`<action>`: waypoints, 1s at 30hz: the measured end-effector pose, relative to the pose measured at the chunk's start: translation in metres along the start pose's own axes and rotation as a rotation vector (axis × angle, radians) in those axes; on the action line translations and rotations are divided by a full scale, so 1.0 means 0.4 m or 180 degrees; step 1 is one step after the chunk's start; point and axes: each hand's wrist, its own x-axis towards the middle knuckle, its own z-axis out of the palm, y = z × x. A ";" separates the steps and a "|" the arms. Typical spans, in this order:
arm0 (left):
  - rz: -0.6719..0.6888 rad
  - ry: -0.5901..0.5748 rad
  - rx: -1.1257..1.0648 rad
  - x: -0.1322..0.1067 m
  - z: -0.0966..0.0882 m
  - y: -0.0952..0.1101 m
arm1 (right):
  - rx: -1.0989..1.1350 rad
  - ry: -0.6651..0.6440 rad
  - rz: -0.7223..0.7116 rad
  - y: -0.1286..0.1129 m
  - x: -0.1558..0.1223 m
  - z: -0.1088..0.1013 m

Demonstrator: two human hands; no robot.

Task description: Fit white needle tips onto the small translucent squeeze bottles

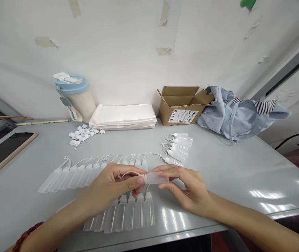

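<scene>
Between my hands, above the table, a small translucent plastic bottle (154, 178) lies on its side. My left hand (120, 180) pinches its neck and cap end, where a thin white strap loops out. The fingers of my right hand (182, 183) are closed on the body near its base. Beneath my left hand lies a row of similar bottles (123, 215), partly hidden by the forearm. Another row of bottles (73, 176) runs along the left, its straps pointing toward the wall. Beyond my right hand sits a small group of bottles (179, 147) with white tops.
White cap pieces (81, 134) are heaped at the back left, near a tumbler (80, 98) with a blue lid. A stack of white sheets (124, 117), an open cardboard box (182, 110) and blue cloth (233, 115) line the wall. A phone (5, 152) lies far left.
</scene>
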 end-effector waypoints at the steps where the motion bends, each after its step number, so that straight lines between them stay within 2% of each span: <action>1: 0.0059 0.0076 0.0082 -0.002 0.003 0.001 | -0.0091 0.0004 0.0060 -0.001 0.000 -0.001; 3: 0.0307 0.0282 0.0398 -0.006 0.010 0.001 | -0.0239 0.0022 0.0217 -0.004 -0.001 -0.003; 7: 0.1122 0.0632 0.1216 -0.014 0.020 -0.003 | -0.0115 0.0056 0.0492 -0.006 -0.002 -0.005; 9: 0.1292 0.0713 0.1338 -0.014 0.022 -0.006 | -0.0011 0.0064 0.0560 -0.005 -0.002 -0.004; 11: 0.1171 0.0744 0.1207 -0.012 0.022 -0.005 | 0.0007 0.0045 0.0557 -0.004 -0.003 -0.005; 15: 0.0533 0.0737 0.0545 -0.009 0.019 0.002 | -0.0104 0.0038 0.0429 -0.005 -0.004 -0.006; 21: 0.0147 0.0306 -0.0176 -0.008 0.007 0.013 | -0.0114 0.0093 0.0201 -0.006 -0.005 -0.003; 26: -0.0100 -0.0027 -0.0031 -0.008 0.007 0.020 | -0.0086 0.0125 0.0141 -0.005 -0.004 -0.005; 28: -0.0013 0.0018 0.0211 -0.011 0.011 0.020 | -0.0129 0.0120 0.0156 -0.005 -0.003 -0.007; 30: 0.0328 0.0202 0.0573 -0.015 0.015 0.016 | -0.0175 0.0108 0.0189 -0.006 -0.003 -0.009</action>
